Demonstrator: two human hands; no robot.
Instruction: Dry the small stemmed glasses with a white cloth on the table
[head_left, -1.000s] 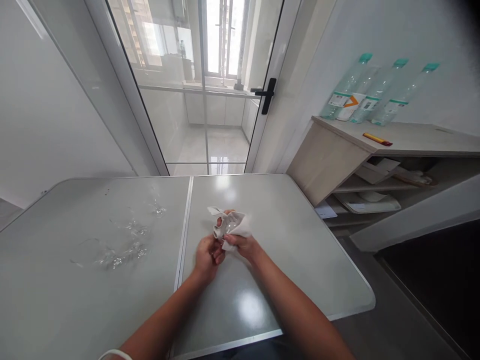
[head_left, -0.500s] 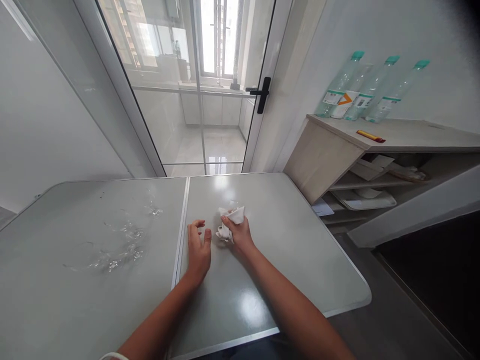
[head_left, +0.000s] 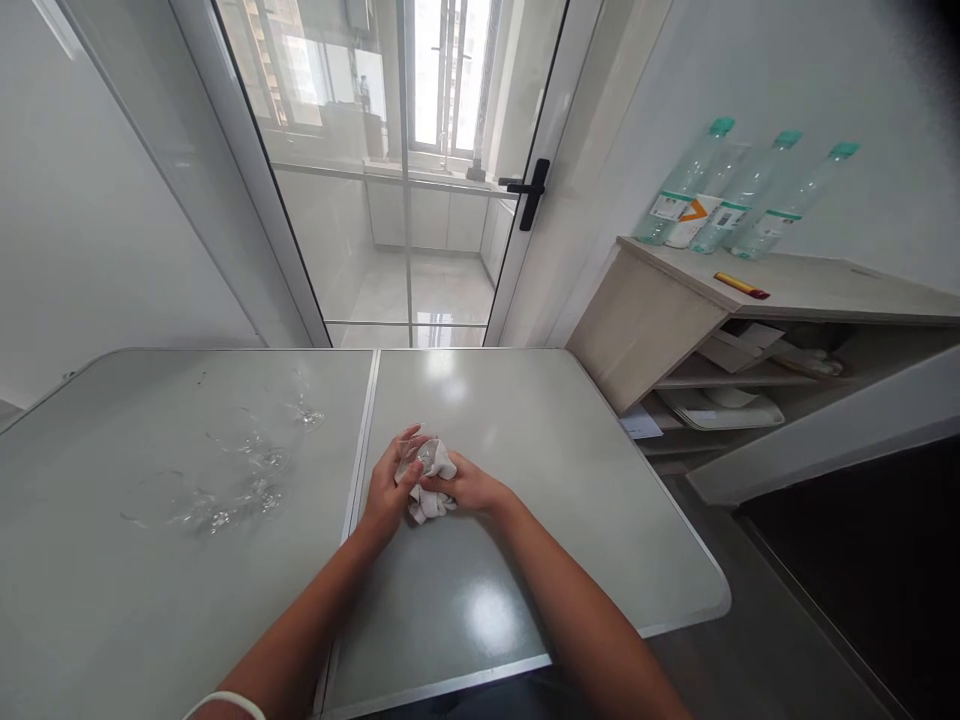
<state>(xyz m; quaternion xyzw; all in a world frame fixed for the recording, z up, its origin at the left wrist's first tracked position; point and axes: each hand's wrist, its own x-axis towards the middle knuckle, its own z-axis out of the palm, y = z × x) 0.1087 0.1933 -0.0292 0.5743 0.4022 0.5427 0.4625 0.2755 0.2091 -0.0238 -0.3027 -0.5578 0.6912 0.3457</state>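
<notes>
On the table top, largest thing to smallest:

Table: a pale grey folding top with a seam running down its middle is filling the lower half of the view; both forearms are reaching out over it.

Glass door: it is standing behind the table with a black handle on its right frame.

Shelf unit: it is standing to the right of the table, carrying 3 clear bottles with green caps along the wall and a yellow and red pen-like thing on top.

Glassware: several clear pieces are lying on the left half of the table, well apart from the hands; their shapes are hard to tell.

Left hand: it is curling around the left side of the bundle, fingers bent over its top, touching it.

Right hand: it is closing on the white cloth from the right, fingers pressing into it.

White cloth: it is sitting bunched between the 2 hands, just right of the seam, low over the table near its middle; something clear and shiny is showing at its top, too small to tell.
</notes>
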